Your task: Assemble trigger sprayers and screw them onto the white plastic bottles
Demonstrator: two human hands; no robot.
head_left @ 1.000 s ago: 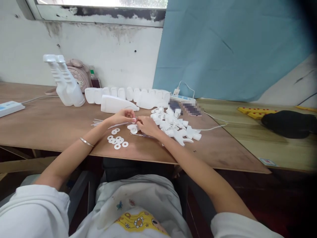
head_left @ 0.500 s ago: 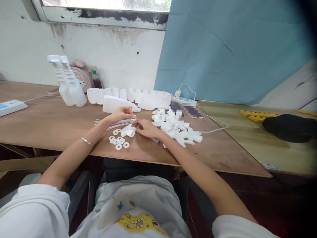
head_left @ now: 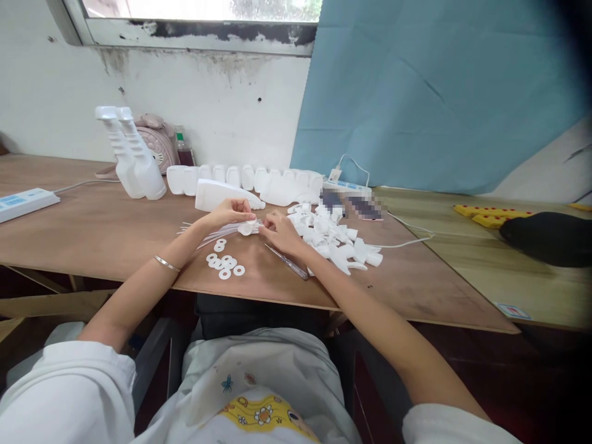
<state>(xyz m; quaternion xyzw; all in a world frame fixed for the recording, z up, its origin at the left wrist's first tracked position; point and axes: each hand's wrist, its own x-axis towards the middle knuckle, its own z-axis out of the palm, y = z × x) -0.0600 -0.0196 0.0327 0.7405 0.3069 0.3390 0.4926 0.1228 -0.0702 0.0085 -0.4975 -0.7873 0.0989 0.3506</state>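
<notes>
Just above the table my right hand (head_left: 280, 232) is closed on a white trigger spray head (head_left: 248, 229), with its round collar facing left and towards me. Close against that collar, my left hand (head_left: 232, 211) pinches a small white washer; fingertips partly hide it. Below lie several loose white washers (head_left: 225, 263). Thin white tubes (head_left: 217, 234) are spread under my hands and left forearm. A screwdriver (head_left: 289, 263) with a clear handle rests beside my right wrist. More white spray heads (head_left: 326, 231) are heaped to the right.
White bottles (head_left: 287, 187) lie in a row at the back, with two more standing (head_left: 139, 166) at the left. Behind them are a pink bag (head_left: 157, 142) and a dark drink bottle (head_left: 184, 151). Power strips (head_left: 28, 202) and blurred phones (head_left: 363, 206) are on the table.
My right hand has taken the spray head up from the table and brought it to the washer in my left hand. The screwdriver's shaft now shows.
</notes>
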